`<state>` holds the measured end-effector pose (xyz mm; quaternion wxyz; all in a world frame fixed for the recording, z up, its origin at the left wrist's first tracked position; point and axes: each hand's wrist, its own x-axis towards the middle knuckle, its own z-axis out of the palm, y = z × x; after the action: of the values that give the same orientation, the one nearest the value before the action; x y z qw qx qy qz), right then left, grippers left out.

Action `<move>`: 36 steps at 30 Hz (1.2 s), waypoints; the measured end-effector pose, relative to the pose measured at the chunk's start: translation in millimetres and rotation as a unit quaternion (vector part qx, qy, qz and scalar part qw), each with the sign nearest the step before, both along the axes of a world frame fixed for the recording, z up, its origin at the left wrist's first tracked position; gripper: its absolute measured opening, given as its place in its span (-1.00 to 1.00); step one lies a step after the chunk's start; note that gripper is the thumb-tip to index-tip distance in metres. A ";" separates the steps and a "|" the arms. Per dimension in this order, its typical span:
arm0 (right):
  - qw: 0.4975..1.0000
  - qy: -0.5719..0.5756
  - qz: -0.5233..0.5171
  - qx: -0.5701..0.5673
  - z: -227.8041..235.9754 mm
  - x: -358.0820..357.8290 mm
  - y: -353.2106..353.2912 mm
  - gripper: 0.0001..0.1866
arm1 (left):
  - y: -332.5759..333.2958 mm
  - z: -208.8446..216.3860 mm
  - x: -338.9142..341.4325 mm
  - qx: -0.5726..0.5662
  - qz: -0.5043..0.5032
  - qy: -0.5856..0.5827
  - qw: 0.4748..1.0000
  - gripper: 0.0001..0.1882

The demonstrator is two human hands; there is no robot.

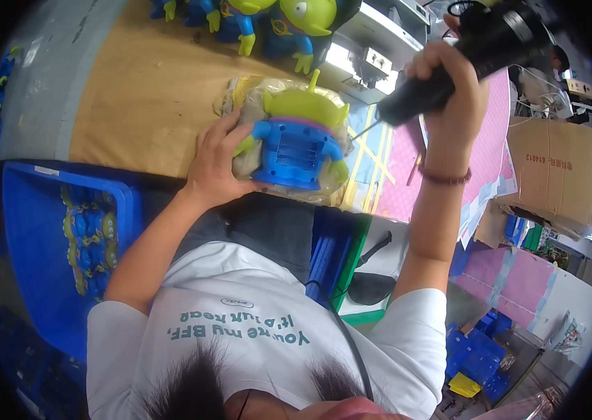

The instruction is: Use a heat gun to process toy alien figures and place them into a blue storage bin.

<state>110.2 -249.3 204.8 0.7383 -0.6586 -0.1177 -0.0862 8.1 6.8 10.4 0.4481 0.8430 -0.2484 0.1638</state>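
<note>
A toy alien figure (303,133) with a green head and blue body lies back up on a plastic-wrapped pad (247,91) at the table's near edge. The battery compartment in its back faces me. My left hand (215,164) closes on the figure's left side, fingers over its arm and thumb by its base. Gripped in my right hand (457,84) is a black electric screwdriver (502,42), raised to the right of the toy. Its thin bit points down and left, close to the toy's right arm; whether it touches is hard to tell.
More alien figures (303,21) stand at the table's far edge. A blue bin (30,231) at lower left holds several figures. Brown board (135,91) covers the tabletop, with pink sheet (408,175) to the right. A cardboard box (555,168) stands farther right.
</note>
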 end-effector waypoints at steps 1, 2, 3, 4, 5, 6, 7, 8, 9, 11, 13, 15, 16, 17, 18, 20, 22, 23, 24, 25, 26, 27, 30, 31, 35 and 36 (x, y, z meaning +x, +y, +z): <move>1.000 -0.016 0.020 0.008 -0.7 -16.7 6.2 -0.68 | 0.3 0.2 -0.2 0.004 0.002 -0.002 1.000 0.06; 1.000 0.000 0.023 -0.019 2.3 -34.7 12.0 -0.60 | 0.4 0.5 -0.6 0.007 0.003 -0.005 1.000 0.07; 0.999 0.007 0.034 -0.029 2.3 -47.0 14.9 -0.54 | 0.3 0.7 -0.8 0.010 0.005 -0.007 1.000 0.07; 0.998 0.015 0.044 -0.040 2.3 -59.4 17.6 -0.49 | -0.7 1.4 -0.5 0.001 0.005 -0.010 1.000 0.07; 0.999 0.001 0.044 -0.013 0.1 -65.6 21.8 -0.60 | -1.2 1.1 -0.4 0.001 0.006 -0.015 1.000 0.07; 0.999 -0.013 0.044 0.012 -2.1 -71.6 25.8 -0.71 | -1.4 0.6 -0.2 0.001 0.007 -0.020 1.000 0.07; 0.998 -0.027 0.046 0.038 -4.7 -77.6 29.9 -0.81 | -1.2 0.2 -0.5 0.001 0.009 -0.025 1.000 0.07; 0.996 -0.039 0.055 0.051 -8.1 -80.9 30.8 -0.76 | -1.0 1.0 -0.4 0.011 0.008 -0.030 0.999 0.05; 0.994 -0.052 0.061 0.072 -12.6 -84.8 32.4 -0.64 | -0.6 1.9 -0.3 0.022 0.006 -0.035 0.999 0.03; 0.993 -0.066 0.072 0.072 -23.1 -90.8 32.4 -0.48 | 0.0 1.8 -0.3 0.034 0.006 -0.039 0.999 0.01; 0.995 -0.051 0.079 0.046 -27.2 -95.0 33.5 -0.51 | 0.0 0.6 0.1 0.037 0.008 -0.037 0.999 0.02; 0.996 -0.018 0.084 0.036 -25.8 -100.5 39.7 -0.64 | -0.1 -1.8 -1.0 0.020 0.010 -0.023 0.999 0.04; 0.991 -0.044 0.120 0.041 -31.8 -101.2 38.6 -0.63 | 0.1 -3.0 -1.5 0.012 0.012 -0.017 1.000 0.05; 0.985 -0.070 0.153 0.044 -34.7 -101.3 37.6 -0.61 | -0.5 -4.2 -1.3 0.007 0.010 -0.018 1.000 0.05; 0.973 -0.107 0.202 0.019 -34.6 -98.2 33.6 -0.55 | -1.1 -5.4 -1.0 0.002 0.007 -0.020 1.000 0.05; 0.962 -0.143 0.230 0.013 -36.7 -97.5 30.6 -0.48 | -1.3 -7.4 -1.1 -0.004 0.006 -0.023 1.000 0.05; 0.964 -0.132 0.229 0.030 -36.9 -99.2 32.3 -0.46 | -0.7 -8.5 -1.4 -0.004 0.009 -0.027 1.000 0.05; 0.964 -0.128 0.230 0.045 -36.5 -98.8 32.4 -0.47 | -1.0 -8.2 -1.2 -0.005 0.008 -0.026 1.000 0.04; 0.963 -0.124 0.231 0.060 -36.3 -98.4 32.3 -0.47 | -1.2 -7.8 -1.0 -0.007 0.008 -0.026 1.000 0.04; 0.962 -0.123 0.236 0.062 -36.5 -97.9 31.9 -0.46 | -1.5 -7.5 -1.0 -0.008 0.007 -0.025 1.000 0.03; 0.960 -0.123 0.242 0.064 -36.8 -97.2 31.5 -0.46 | -1.2 -7.3 -1.0 -0.007 0.007 -0.026 1.000 0.03; 0.959 -0.124 0.248 0.067 -37.3 -96.5 31.1 -0.45 | -0.9 -7.3 -0.9 -0.005 0.008 -0.026 1.000 0.03; 0.956 -0.154 0.249 0.035 -41.9 -94.6 28.3 -0.42 | -1.2 -5.4 -0.9 -0.007 0.005 -0.022 1.000 0.03; 0.954 -0.159 0.251 0.029 -42.4 -94.6 27.5 -0.41 | -1.6 -4.6 -1.0 -0.008 0.004 -0.019 1.000 0.03; 0.943 -0.161 0.289 0.032 -41.2 -89.9 25.7 -0.43 | -1.2 -3.8 -1.3 -0.004 0.003 -0.017 1.000 0.03; 0.942 -0.163 0.293 0.033 -41.0 -89.4 26.0 -0.44 | -0.9 -4.0 -1.3 -0.004 0.002 -0.016 1.000 0.04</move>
<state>20.7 -223.4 163.8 0.7231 -0.5470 -0.4211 0.0241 6.8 6.0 6.3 0.4474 0.8390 -0.2529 0.1788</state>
